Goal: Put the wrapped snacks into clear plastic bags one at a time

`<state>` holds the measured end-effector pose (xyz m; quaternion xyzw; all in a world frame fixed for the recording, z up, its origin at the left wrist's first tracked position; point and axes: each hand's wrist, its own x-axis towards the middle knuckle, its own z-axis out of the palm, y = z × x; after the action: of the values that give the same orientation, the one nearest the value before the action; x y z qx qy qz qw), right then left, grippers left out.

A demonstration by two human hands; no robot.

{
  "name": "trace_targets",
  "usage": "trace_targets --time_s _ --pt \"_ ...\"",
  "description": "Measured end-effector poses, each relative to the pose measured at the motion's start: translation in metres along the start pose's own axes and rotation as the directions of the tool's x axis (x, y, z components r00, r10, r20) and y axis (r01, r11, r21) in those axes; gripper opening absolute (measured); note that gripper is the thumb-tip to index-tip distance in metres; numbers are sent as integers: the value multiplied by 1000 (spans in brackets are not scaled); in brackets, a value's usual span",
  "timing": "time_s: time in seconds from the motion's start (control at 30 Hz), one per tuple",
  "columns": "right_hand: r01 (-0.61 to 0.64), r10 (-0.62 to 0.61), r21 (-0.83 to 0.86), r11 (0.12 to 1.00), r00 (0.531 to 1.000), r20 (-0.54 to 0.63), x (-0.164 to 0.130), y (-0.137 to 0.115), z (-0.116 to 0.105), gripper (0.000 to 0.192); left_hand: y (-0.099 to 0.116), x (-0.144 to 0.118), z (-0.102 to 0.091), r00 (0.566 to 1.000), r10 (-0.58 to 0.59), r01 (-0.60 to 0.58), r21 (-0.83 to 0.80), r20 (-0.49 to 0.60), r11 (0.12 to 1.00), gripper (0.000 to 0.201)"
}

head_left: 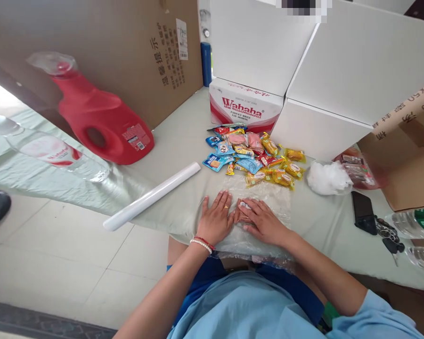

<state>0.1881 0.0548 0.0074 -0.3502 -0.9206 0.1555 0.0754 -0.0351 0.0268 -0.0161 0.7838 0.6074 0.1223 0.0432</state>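
Note:
My left hand [216,217] lies flat on the cloth-covered table, fingers stretched out, at the left edge of a clear plastic bag [281,200]. Under the fingers of my right hand [265,220] is a small brown packet [240,215] with a white barcode label, lying on the bag. The right hand rests palm down with its fingers extended over the packet, which it partly hides. Just beyond the bag sits a pile of wrapped snacks [249,164] in blue, red, pink and yellow wrappers.
A white plastic roll [155,194] lies at the left, near a red jug [104,120] and a water bottle [56,149]. A Wahaha carton [245,107] stands behind the snacks. Rightward are a white plastic bundle [329,178], a phone [363,212] and keys [392,244].

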Motion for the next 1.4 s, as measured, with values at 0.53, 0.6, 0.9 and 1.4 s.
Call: trace_targets --time_s 0.53,0.6,0.9,1.4 --pt "-724 699 -38 689 677 -230 125 127 -100 37 -1 -2 -2 1000 -9 9 -5 -12 1000 57" --pt "-631 616 39 775 741 -266 103 115 -103 41 0 -2 -2 1000 -9 9 -24 -10 1000 58" --pt "230 -252 176 957 961 112 4 38 -51 68 -2 -2 -3 1000 -4 4 -29 4 1000 57" --pt "-138 141 -53 989 989 50 16 -12 -40 53 0 0 -5 1000 7 -7 22 17 1000 56"
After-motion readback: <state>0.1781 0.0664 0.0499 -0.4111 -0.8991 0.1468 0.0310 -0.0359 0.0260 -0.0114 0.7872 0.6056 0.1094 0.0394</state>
